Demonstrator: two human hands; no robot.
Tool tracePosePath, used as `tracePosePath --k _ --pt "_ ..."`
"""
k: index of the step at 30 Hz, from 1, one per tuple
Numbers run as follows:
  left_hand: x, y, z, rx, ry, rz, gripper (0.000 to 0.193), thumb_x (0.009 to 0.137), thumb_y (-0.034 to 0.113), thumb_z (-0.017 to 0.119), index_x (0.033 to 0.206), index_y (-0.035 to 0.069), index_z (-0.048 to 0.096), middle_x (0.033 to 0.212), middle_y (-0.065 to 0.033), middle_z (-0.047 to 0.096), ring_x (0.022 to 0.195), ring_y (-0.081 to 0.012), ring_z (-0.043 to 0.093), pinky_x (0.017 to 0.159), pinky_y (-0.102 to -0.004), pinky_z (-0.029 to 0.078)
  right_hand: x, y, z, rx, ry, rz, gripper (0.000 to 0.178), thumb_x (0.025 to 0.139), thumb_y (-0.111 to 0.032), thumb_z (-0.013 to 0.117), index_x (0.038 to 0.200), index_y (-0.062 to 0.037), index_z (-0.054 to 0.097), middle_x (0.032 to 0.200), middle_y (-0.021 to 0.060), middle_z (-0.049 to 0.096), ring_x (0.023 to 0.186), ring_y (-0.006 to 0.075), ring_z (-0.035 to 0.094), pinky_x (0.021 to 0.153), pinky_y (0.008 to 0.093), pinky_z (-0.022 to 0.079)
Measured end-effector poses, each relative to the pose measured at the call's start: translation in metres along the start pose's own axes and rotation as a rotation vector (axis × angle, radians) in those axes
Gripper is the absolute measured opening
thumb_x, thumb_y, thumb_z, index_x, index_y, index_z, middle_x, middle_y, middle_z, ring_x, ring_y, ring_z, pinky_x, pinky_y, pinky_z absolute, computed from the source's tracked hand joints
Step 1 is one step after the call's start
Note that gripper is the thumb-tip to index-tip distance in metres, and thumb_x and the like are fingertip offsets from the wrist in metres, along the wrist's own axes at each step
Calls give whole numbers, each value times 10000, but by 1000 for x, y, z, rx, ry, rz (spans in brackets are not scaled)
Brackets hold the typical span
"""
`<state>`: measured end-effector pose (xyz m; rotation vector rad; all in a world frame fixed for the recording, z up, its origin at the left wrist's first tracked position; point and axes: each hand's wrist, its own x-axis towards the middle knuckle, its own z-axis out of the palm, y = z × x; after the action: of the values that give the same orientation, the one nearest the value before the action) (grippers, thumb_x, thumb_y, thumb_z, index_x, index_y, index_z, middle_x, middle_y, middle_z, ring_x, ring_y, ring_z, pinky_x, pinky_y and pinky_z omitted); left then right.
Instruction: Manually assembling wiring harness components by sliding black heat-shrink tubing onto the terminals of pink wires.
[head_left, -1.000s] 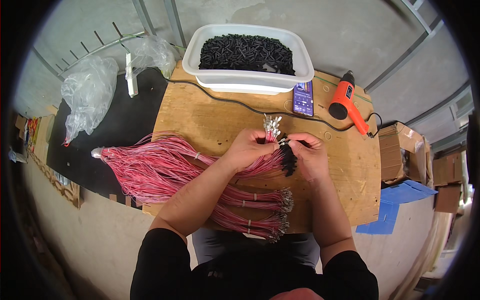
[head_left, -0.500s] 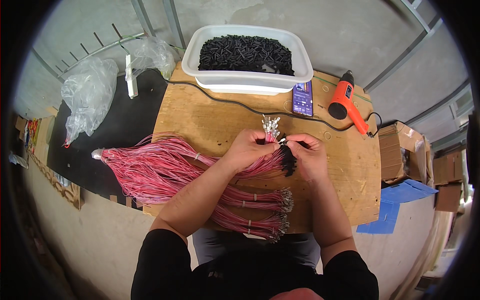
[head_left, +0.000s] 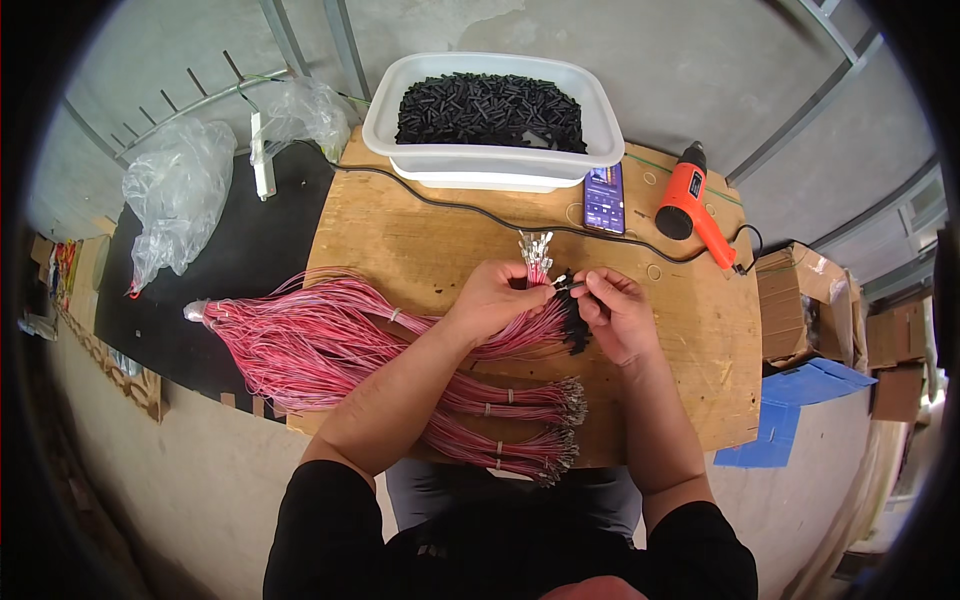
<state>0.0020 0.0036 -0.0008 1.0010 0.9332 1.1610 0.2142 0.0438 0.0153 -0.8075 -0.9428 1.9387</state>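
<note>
Workshop, plywood bench [head_left: 420,240], heat gun [head_left: 690,200], wire bundles [head_left: 320,340]

Pink-red wire bundles [head_left: 330,340], black sleeve pieces [head_left: 488,102] in white tub [head_left: 490,160], orange heat gun [head_left: 692,200], tan plywood tabletop [head_left: 680,360]

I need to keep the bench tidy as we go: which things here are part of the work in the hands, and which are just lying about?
In use:
- left hand gripping the pink wire bundle
- right hand pinching a small black piece at the wire ends
- white tub of black tube pieces

Lying about:
- orange heat gun
- phone
- clear plastic bags
- cardboard boxes
</note>
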Motion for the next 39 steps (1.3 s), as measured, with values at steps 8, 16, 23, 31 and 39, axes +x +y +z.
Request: tracePosePath --k 8,16,23,31,39 --pt "2 -4 -2 68 -23 15 102 896 68 710 925 -30 706 719 -11 639 654 -69 561 604 -232 449 0 2 -2 13 -26 43 166 969 -120 654 1053 23 675 873 78 697 596 59 453 513 187 318" --pt "2 -4 -2 65 -27 14 115 901 79 713 925 -33 710 724 -15 645 653 -67 564 600 -233 451 -1 3 4 -54 -17 6 155 956 -118 671 1020 23 676 854 70 689 582 56 438 504 192 307" --pt "2 -3 -2 72 -43 17 120 905 83 714 929 -35 710 725 -16 645 653 -69 564 603 -231 450 -1 6 5 -68 -9 -3 130 951 -93 674 1020 18 680 855 80 694 585 52 434 507 191 306" --pt "4 -11 -4 204 30 103 167 897 127 741 953 -30 724 782 -27 694 734 -61 596 678 -243 495 9 -8 -6 254 107 39 175 966 -22 573 1121 40 623 1016 129 665 712 112 535 593 213 416" --pt "3 -7 -4 312 67 102 170 906 61 735 1034 -48 716 920 -36 713 844 -71 631 762 -223 522 7 -3 -17 233 39 -26 183 989 29 489 1145 9 584 1080 165 652 748 150 553 605 215 442"
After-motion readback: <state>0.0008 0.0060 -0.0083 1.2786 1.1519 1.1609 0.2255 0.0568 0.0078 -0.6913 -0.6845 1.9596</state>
